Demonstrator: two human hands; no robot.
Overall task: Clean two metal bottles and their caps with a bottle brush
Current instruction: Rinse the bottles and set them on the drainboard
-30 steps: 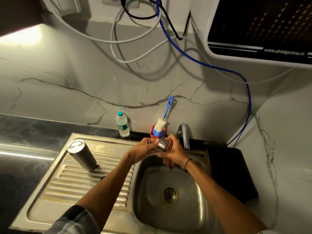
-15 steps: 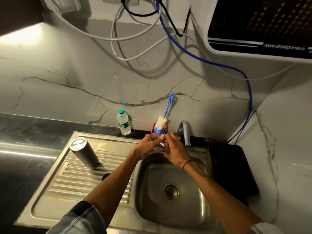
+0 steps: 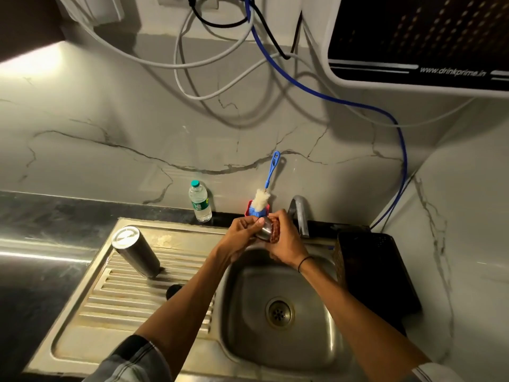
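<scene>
Lettering "www.drinkprime.in" is read on the purifier point(image 3: 418, 42); a steel cap point(image 3: 265, 231) is gripped by left hand point(image 3: 242, 238) over the sink point(image 3: 325, 321), scrubber point(image 3: 275, 232) pressed on by right hand point(image 3: 286, 244); bottle point(image 3: 136, 252) stood inverted, tilted; brush point(image 3: 261, 199) upright.

You can read only "www.drinkprime.in" in pale letters on the black front of the water purifier point(image 3: 418, 40), mounted above the tap point(image 3: 300, 216).

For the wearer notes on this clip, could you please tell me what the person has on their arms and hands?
Both forearms are bare. The left arm has a grey-blue denim-like sleeve pushed up near the elbow. A thin dark band circles the right wrist, and a scrap of light sleeve shows at the frame's lower edge. The left hand and right hand are gloveless; no rings can be made out.
</scene>
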